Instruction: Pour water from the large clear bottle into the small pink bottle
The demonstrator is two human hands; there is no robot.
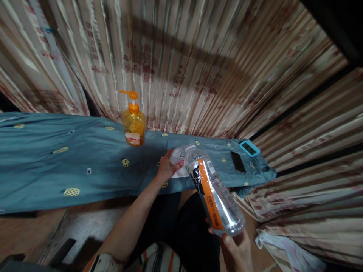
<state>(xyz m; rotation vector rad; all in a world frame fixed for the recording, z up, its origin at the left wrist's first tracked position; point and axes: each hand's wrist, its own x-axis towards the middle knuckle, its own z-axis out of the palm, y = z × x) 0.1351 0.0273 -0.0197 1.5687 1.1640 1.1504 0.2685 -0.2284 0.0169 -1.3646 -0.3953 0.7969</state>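
My right hand (236,247) grips the base end of a large clear plastic bottle (214,194) with an orange, black and silver label. The bottle is tilted, its neck pointing up and left, away from me. My left hand (166,166) is closed around a small clear plastic container (179,154), whose exact kind I cannot make out. The container's opening and the bottle's mouth meet or nearly meet; I cannot tell if they touch. Below them a white and pink item (181,173) lies on the cloth, partly hidden by my left hand and the bottle.
A yellow pump bottle (134,126) with an orange pump stands at the back of the narrow table, on a teal patterned cloth (99,166). To the right lie a black phone (238,162) and a blue-framed digital timer (249,148). Pleated curtains (176,68) hang behind and to the right.
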